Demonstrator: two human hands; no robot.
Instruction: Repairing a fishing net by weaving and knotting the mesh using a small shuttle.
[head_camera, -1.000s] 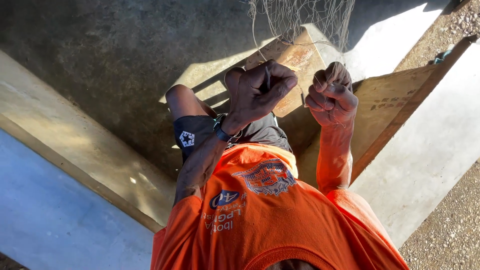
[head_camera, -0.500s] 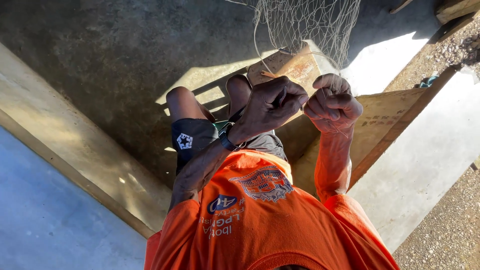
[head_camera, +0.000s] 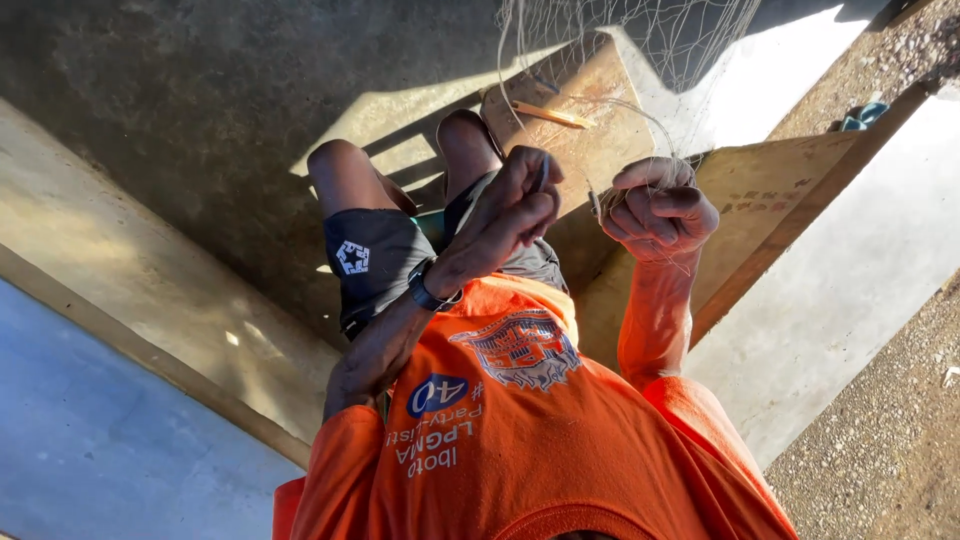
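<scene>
A fine, pale fishing net (head_camera: 640, 50) of thin knotted mesh hung from the top of the view, in front of the person's chest, with loose strands trailing down to both hands. The right hand (head_camera: 660, 210) was closed in a loose fist, its fingers curled tight around a gathered bunch of the mesh. Just beside it, the left hand (head_camera: 510, 205) was raised with its fingers pressed together, pinching a thin dark netting needle (head_camera: 541, 175) whose tip poked out above the knuckles; a pale thread ran between the two hands. A dark band (head_camera: 430, 295) circled the left wrist. Below the hands showed the person's orange shirt (head_camera: 560, 440), soft and creased, with a printed emblem, and dark shorts (head_camera: 375, 260) over bent bare knees. Beyond the knees stood a worn wooden bench (head_camera: 590, 110), flat and sunlit, with a slim yellowish stick (head_camera: 552, 115) lying on it. Rough grey concrete floor (head_camera: 180, 90) lay in shadow to one side, and coarse gravel (head_camera: 900, 430) to the other.
</scene>
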